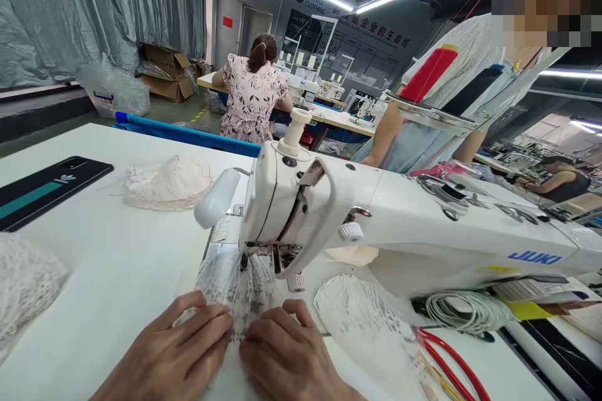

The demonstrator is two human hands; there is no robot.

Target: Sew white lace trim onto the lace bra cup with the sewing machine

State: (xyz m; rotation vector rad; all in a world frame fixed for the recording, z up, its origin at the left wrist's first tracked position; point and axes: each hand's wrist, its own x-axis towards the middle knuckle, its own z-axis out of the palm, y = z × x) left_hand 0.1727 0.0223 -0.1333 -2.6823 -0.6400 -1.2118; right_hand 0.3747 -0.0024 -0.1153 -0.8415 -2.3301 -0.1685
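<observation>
A strip of white lace lies gathered under the presser foot of a white sewing machine. My left hand has its fingers bent together on the strip's left edge. Close beside it, my right hand grips the lace from the right with curled fingers. Both hands are just in front of the needle area, and the lace between them partly shows. Right of my right hand rests another pale lace piece. A stack of pale cup-shaped pieces sits behind on the left, and more lace is heaped at the left edge.
A dark phone-like object lies at the left. Red-handled scissors and a coil of pale cord are on the right. A red thread cone stands beyond the machine. One person stands close behind it; others sit farther back.
</observation>
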